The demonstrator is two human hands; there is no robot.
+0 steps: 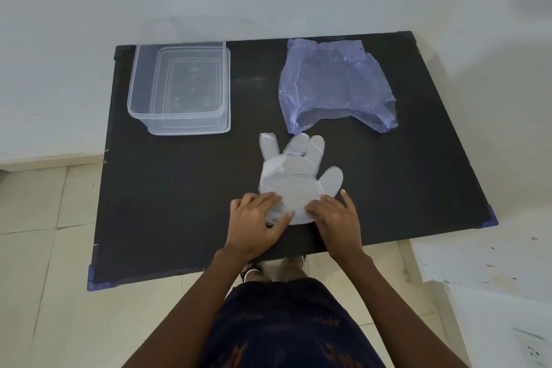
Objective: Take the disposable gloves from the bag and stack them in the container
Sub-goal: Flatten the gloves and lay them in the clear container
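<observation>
Currently the glove (294, 179) lies flat on the table (179, 203), between bag (334, 86) and container (179, 86). The left hand (257, 224) pinches its cuff; the right hand (336, 218) presses the cuff with straight fingers. Thin, limp, slippery film: lift by the cuff edge, supporting both sides.

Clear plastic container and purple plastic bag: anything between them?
Head view: only bare black tabletop between clear plastic container and purple plastic bag.
</observation>
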